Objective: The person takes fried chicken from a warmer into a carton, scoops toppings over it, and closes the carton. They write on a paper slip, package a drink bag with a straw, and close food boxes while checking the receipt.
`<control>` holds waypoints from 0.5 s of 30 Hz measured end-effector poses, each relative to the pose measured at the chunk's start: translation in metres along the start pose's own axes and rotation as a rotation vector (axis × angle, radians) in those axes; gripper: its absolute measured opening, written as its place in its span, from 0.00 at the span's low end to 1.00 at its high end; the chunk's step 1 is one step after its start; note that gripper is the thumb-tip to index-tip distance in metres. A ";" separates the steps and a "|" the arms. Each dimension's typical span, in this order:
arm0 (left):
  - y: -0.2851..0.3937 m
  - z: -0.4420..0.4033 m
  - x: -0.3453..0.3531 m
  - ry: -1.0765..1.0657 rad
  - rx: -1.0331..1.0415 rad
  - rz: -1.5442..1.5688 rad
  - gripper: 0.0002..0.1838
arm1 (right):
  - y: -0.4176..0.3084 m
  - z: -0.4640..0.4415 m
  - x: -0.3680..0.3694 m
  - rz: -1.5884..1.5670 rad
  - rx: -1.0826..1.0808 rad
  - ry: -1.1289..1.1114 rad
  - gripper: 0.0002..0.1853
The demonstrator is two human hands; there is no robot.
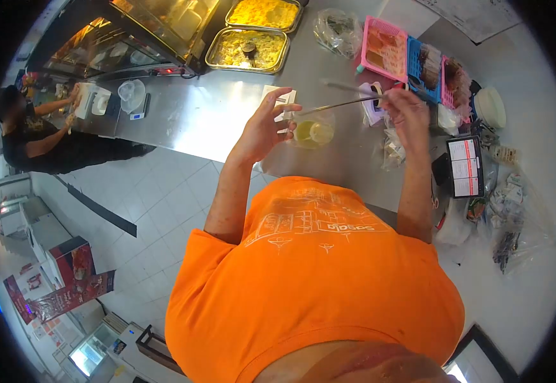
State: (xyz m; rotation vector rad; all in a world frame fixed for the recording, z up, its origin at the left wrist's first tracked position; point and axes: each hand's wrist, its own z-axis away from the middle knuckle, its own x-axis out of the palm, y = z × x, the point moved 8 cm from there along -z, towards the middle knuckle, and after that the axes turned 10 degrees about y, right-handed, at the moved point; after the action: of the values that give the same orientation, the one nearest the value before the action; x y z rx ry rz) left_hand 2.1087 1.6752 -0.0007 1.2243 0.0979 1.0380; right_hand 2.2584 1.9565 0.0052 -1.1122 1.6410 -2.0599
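My right hand (408,115) is closed around one end of a thin metal utensil (338,104) that looks like long tongs. One of its two arms points toward my left hand; the other is blurred. My left hand (266,127) is raised with fingers apart and curved, close to the utensil's tip, and nothing shows in its grip. Just below the utensil, a clear plastic container (321,133) with yellow-green contents stands on the steel counter (207,115). A white object (279,96) lies behind my left fingers, partly covered by them.
Two glass trays of yellow food (247,50) stand at the back beside a lit display case (163,32). Pink and blue baskets (385,50), a plastic bag (338,32) and a tablet (465,167) are on the right. Another person (35,134) works at the counter's far left.
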 end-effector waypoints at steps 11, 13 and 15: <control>0.002 -0.008 -0.011 -0.049 -0.020 -0.029 0.43 | 0.026 0.039 -0.005 1.032 -0.208 -0.035 0.08; 0.003 -0.011 -0.008 -0.043 -0.023 -0.068 0.43 | 0.014 0.038 -0.002 1.028 -0.130 -0.032 0.09; 0.003 -0.013 -0.005 -0.041 -0.017 -0.093 0.38 | -0.005 0.032 0.006 0.833 -0.010 0.029 0.09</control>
State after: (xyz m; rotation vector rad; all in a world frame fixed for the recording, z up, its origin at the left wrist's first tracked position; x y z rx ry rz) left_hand 2.0969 1.6815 -0.0058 1.2141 0.1126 0.9310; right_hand 2.2786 1.9315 0.0140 -0.2845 1.7167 -1.5079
